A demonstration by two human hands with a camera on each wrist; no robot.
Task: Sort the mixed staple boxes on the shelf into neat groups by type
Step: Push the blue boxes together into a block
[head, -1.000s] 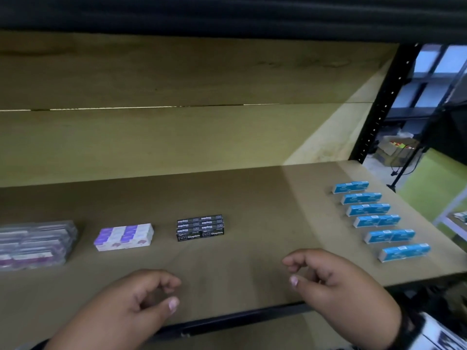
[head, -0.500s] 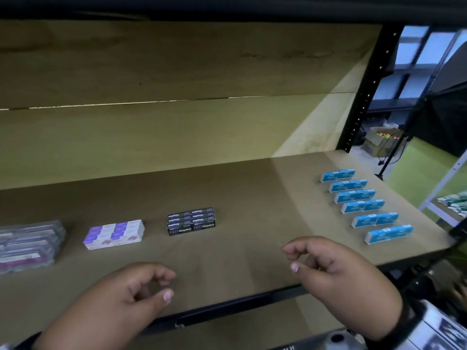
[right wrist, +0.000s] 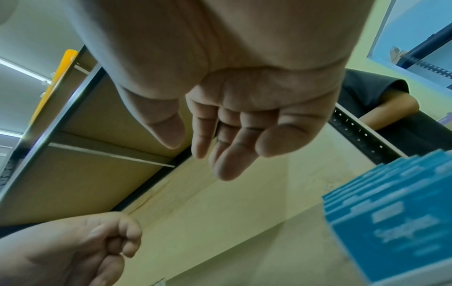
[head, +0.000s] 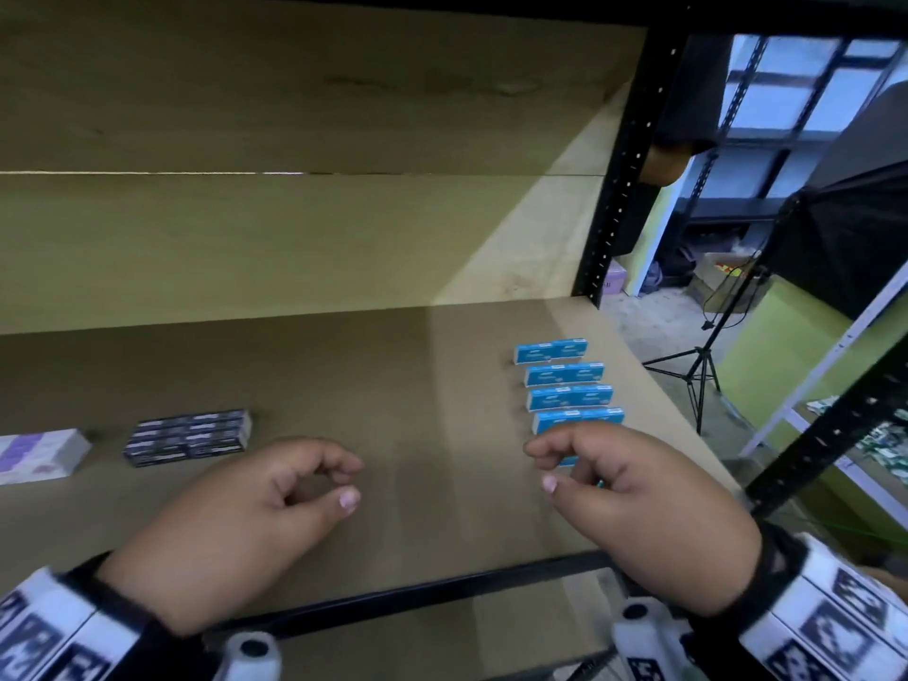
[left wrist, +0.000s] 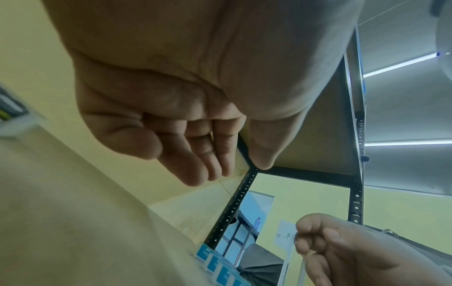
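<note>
Several blue staple boxes point(head: 565, 380) lie in a column at the right of the shelf board point(head: 417, 366); they show again at lower right in the right wrist view as blue boxes point(right wrist: 396, 222). A block of black staple boxes point(head: 189, 437) sits at the left, and a purple-and-white block point(head: 37, 454) lies at the far left edge. My left hand point(head: 339, 484) hovers over the front of the shelf, fingers loosely curled, holding nothing. My right hand point(head: 545, 466) hangs in front of the nearest blue boxes and hides them in part, fingers loosely curled and empty.
A black metal rail point(head: 417, 592) runs along the shelf's front edge, and a black perforated upright point(head: 619, 164) stands at the right. A wooden back panel point(head: 245, 213) closes the rear. Beyond the upright are a tripod point(head: 702, 366) and another shelf unit.
The view has swung to the right, so the purple boxes and the clear packs slid toward or off the left edge. Both hands stay loosely curled and empty; the right hand now overlaps the nearest blue boxes.
</note>
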